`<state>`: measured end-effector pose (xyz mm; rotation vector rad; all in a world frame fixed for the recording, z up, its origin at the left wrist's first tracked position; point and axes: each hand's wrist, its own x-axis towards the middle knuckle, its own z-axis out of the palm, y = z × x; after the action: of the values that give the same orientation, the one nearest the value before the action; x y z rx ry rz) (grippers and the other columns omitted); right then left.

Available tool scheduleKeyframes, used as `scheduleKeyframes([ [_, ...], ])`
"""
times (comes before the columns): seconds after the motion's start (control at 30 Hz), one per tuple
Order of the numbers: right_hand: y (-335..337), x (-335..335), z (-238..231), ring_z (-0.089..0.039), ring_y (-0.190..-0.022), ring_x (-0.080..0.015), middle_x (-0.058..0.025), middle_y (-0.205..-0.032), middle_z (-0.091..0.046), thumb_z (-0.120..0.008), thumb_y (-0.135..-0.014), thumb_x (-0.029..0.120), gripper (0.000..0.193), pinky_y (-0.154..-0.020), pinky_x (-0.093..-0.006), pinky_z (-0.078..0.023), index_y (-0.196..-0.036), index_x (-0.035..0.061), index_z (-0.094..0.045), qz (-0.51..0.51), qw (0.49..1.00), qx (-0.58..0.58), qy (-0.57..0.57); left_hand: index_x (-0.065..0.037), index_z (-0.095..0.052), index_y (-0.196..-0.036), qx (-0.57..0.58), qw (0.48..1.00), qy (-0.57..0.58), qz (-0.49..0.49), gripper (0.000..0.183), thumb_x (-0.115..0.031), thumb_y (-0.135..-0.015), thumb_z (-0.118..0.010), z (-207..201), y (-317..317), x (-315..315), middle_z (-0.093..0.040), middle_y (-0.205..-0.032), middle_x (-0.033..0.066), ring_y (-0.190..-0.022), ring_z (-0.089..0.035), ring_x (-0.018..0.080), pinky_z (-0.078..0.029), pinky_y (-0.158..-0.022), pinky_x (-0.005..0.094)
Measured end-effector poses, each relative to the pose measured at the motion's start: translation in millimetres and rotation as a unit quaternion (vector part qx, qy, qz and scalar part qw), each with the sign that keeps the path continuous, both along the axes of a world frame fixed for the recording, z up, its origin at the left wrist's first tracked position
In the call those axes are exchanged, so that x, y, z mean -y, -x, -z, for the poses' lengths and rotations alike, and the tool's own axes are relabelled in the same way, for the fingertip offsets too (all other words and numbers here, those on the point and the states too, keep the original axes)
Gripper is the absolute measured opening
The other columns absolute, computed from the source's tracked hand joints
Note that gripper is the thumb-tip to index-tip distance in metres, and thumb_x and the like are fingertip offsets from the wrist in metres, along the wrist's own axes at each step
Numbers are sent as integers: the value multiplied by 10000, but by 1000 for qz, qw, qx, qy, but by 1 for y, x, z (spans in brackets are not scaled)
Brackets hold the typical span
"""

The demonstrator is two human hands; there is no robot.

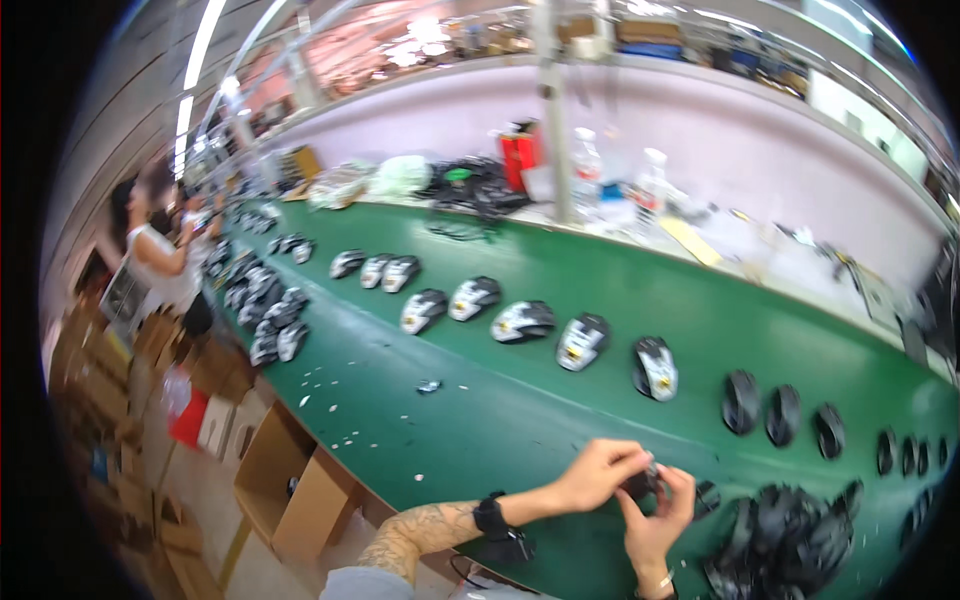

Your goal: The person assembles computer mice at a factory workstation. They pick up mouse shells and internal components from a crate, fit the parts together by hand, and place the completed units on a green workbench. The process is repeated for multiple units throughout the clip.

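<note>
Near the front edge of the green table, both my hands meet on a small dark computer mouse (641, 483), mostly covered by the fingers. My left hand (598, 474) pinches it from the left and above. Thumb and fingers of my right hand (662, 515) close on its right side. Just right of them lies another dark piece (706, 498), partly hidden. A heap of black plastic parts or bags (785, 540) sits by my right forearm. Beyond my hands runs a row of mice, some with silver-and-black shells (655, 368), others all black (741, 402).
Clustered mice (265, 300) and white scraps (335, 408) lie on the table's left. An open cardboard box (290, 480) stands below its edge. Bottles (586, 170) occupy the back ledge, beside a post (552, 120). Another person (165, 255) stands far left.
</note>
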<state>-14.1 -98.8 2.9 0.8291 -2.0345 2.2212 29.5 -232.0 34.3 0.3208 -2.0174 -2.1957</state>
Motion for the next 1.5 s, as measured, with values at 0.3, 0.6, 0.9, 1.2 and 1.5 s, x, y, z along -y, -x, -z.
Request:
scheduleKeyframes([
  [0.3,24,-16,-16,-627,-930,-332,-188,-1141,-613,-845,-644,103,518,-795,-379,-524,-1109,24,-632,103,968,-196,-118,48,-573,-1136,46,867,484,-107,586,-450,-839,-652,-10,125,51,-547,-1234,182,-1225,-454,282,-362,-1012,423],
  [0.6,17,-8,-2,-596,-972,-322,-171,-1171,-594,-828,-644,87,380,-821,-379,-508,-996,45,-691,77,985,-135,-76,137,-375,-1292,143,776,603,-117,1003,-532,-663,-777,41,158,64,-374,-1370,318,-1393,-204,402,-219,-1115,473],
  [0.9,17,-9,-14,-588,-914,-279,-156,-1226,-560,-838,-631,109,484,-810,-368,-492,-1082,50,-674,84,980,-139,-111,-28,-525,-1136,0,982,-118,-147,498,-47,-708,-779,22,71,55,-640,-1045,77,-988,-627,187,-512,-860,336],
  [1.2,9,-2,-7,-574,-971,-288,-184,-1170,-568,-852,-657,216,742,-803,-351,-496,-1272,-33,-519,31,991,-82,-103,-61,-493,-1202,55,950,-284,-120,378,-180,-872,-632,17,-3,41,-615,-1105,59,-1014,-614,180,-511,-869,383],
  [1.5,8,7,-10,-569,-1010,-288,-128,-1126,-607,-864,-598,198,677,-850,-363,-492,-1188,-5,-601,-7,970,-152,-188,-91,-299,-1376,-16,947,-309,-83,456,-338,-999,-361,39,-13,12,-470,-1303,88,-1191,-505,192,-435,-987,360],
])
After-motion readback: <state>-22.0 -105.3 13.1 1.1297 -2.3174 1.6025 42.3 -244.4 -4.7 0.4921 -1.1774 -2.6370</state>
